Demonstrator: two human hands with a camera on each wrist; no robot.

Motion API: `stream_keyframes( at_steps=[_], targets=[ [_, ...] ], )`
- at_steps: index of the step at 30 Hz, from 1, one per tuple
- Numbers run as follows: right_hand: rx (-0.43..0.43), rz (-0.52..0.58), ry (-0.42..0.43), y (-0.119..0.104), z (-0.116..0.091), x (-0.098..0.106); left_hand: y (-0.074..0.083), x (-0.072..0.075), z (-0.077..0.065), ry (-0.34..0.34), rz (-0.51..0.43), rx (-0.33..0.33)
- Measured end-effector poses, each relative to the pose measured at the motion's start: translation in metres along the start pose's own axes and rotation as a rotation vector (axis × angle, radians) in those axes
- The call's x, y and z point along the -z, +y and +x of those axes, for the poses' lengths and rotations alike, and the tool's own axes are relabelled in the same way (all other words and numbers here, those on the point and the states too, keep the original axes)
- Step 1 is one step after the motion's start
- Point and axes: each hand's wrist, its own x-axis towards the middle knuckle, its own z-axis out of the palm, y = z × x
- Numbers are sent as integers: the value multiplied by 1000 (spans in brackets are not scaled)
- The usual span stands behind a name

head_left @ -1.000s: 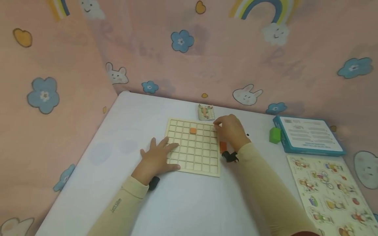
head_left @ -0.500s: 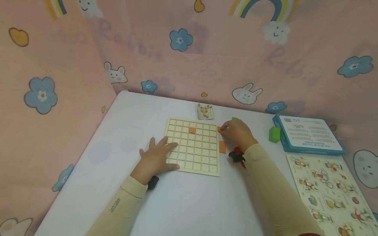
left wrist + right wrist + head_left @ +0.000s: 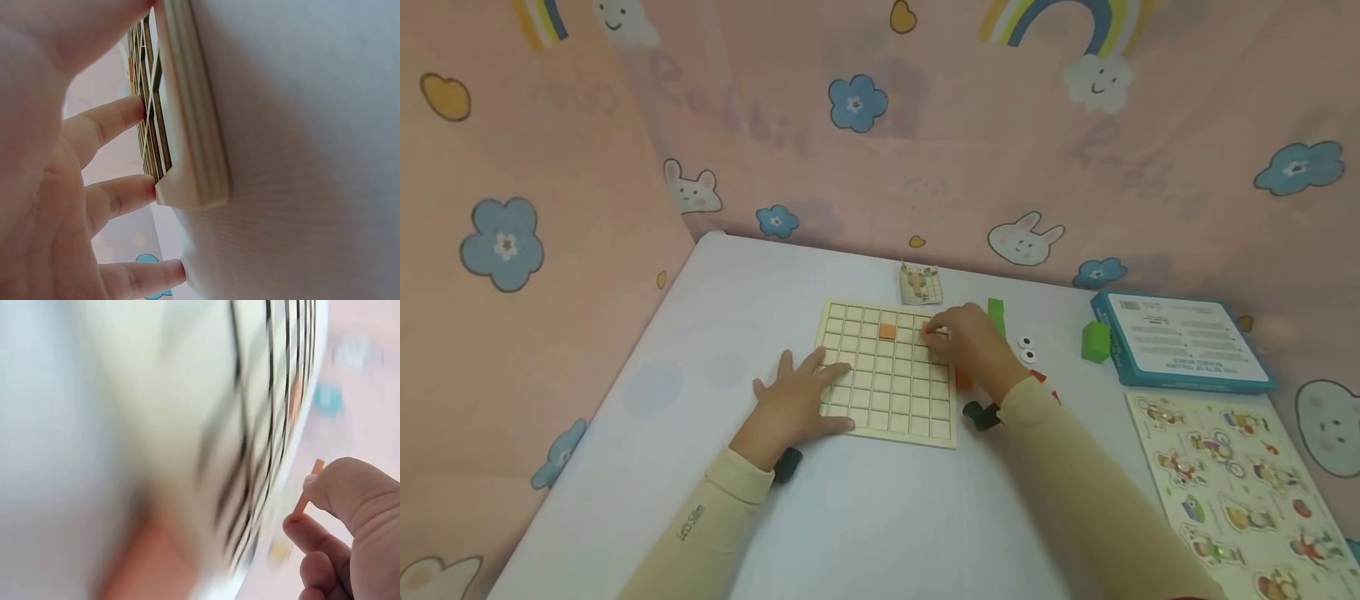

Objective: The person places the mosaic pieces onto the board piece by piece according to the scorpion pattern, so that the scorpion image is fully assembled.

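Head view: we are seeing the right hand (image 3: 967, 333) reaching across the right edge of the gridded board (image 3: 883, 386), whereas a moment ago it was staying just outside. The pinched tile (image 3: 310, 490) is now hanging over cells near the board's far right corner, so we are judging that it is being lined up with a slot; whether it is touching the board, we cannot tell. Thumb and index finger are gripping it. The left hand (image 3: 793, 404) is spreading its fingers along the board's left edge, apparently steadying it. A seated tile (image 3: 887, 332) is lying one row in from the far edge, and a loose orange piece (image 3: 963, 380) is resting beside the right edge. We are noticing pale, wood-like material with a layered rim, raised ridges bounding square cells, and the pinched tile showing a thin, flat orange side. Beyond the right edge, the green block (image 3: 1097, 342) is looking chunky and faceted.
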Motion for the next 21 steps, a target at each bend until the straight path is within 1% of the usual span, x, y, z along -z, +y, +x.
stream_keyframes(
  at_steps=[3,5,6,8,10,15,17,21],
  targets=[
    [181,-77,31,-25,-4,-12,-1,-1,0,1,6,3],
    [260,-141,62,-36,-6,-18,-1,-1,0,3,4,3],
    [276,-169,77,-41,-7,-20,-1,-2,1,4,1,1],
    [283,-211,100,-46,-8,-23,-1,-2,2,6,-3,-2],
    [275,-230,111,-50,-8,-25,-1,-3,2,6,-4,-3],
    [275,-242,110,-54,-7,-26,-1,-2,1,0,7,5],
    [266,-237,100,-55,-7,-26,-1,-1,1,-2,11,7],
    [223,-233,46,-57,-7,-24,-2,-1,2,-7,19,10]
  ],
)
